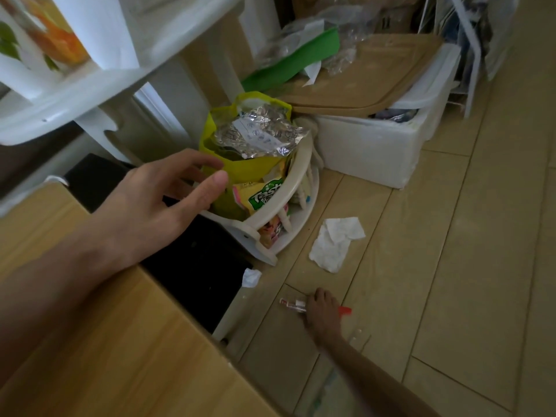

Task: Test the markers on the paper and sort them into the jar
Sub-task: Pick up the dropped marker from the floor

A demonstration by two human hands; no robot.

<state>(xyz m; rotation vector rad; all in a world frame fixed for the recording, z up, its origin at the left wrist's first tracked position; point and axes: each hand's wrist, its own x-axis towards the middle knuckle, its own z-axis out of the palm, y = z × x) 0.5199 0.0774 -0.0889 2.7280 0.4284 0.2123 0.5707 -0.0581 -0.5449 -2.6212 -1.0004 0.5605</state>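
Desk (99,341) edge braced by open left hand (156,200); right hand (320,314), 5 o'clock, closed on floor marker (293,305) — lift level.

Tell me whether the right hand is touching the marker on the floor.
Touching. The head view shows the right hand lying across the marker, whose red end sticks out beyond the hand.

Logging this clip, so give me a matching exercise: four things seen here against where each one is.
Things:
1. marker
2. tissue
3. left hand
4. yellow bag

Places:
A. in the cream rack
B. on the floor under the right hand
C. spread open above the desk edge
D. lying alone on the floor tiles

Pairs: 1-B, 2-D, 3-C, 4-A
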